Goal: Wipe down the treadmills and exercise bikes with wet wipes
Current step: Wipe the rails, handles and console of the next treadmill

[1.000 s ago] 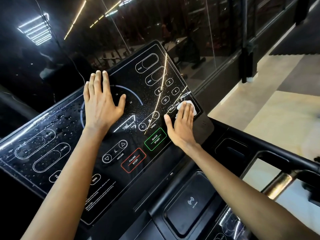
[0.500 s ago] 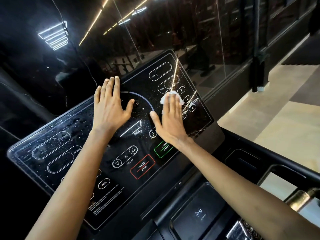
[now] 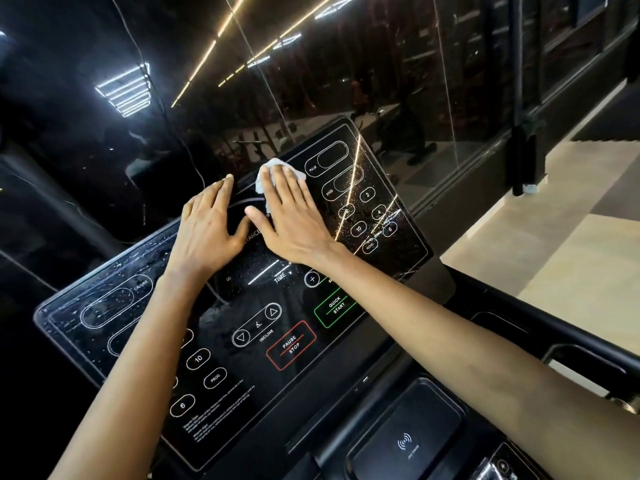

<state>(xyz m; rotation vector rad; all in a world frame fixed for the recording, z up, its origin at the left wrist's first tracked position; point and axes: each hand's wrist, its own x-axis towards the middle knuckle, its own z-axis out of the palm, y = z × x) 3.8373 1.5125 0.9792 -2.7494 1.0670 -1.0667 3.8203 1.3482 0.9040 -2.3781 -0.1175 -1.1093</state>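
A glossy black treadmill console panel (image 3: 145,327) with white outlined buttons fills the middle of the view, speckled with water drops. My right hand (image 3: 291,220) lies flat near the panel's top edge, pressing a crumpled white wet wipe (image 3: 268,169) that pokes out past its fingertips. My left hand (image 3: 207,230) rests flat on the panel just left of it, fingers together, its thumb almost touching my right thumb.
Below the panel sits a black tray with a wireless-charge pad (image 3: 405,441). A black handrail (image 3: 554,344) runs along the right. A dark glass wall (image 3: 398,81) stands right behind the console. Beige floor (image 3: 571,244) lies to the right.
My right hand has slid the wipe from the panel's right button area up and left to its top edge. My left hand stays flat on the panel. The camera has tilted down.
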